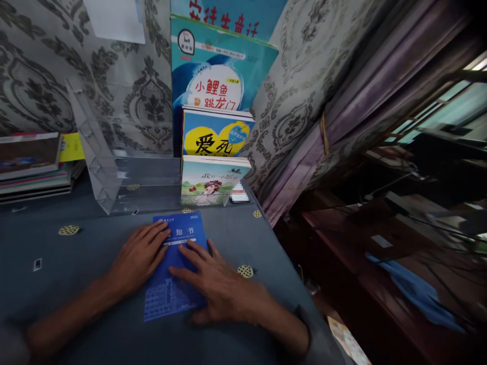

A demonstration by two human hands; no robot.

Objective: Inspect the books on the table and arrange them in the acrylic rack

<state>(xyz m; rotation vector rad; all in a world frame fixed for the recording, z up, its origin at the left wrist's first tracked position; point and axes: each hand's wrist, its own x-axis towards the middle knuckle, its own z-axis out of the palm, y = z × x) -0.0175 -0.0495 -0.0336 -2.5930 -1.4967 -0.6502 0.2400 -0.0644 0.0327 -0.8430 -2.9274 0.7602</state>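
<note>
A blue booklet [165, 291] with white Chinese lettering and "2022" on its cover lies flat on the dark grey-blue tablecloth. Across its left edge rests my left hand [142, 253], fingers stretched over the cover and hiding part of the title. My right hand [213, 279] lies on the right side of the booklet with its fingers spread. Neither hand grips anything. Just behind the booklet stands a clear tiered rack [148, 175]. Its right column holds picture books, among them a light green one [205, 187] in front and a blue and yellow one [213, 133] behind.
Taller teal books [224, 56] stand at the rack's back. A stack of books [34, 167] lies at the left against the patterned wall. Purple curtains [327, 111] hang at the right. Beyond the table's right edge is a reddish-brown surface [342, 243] with a blue cloth [414, 294].
</note>
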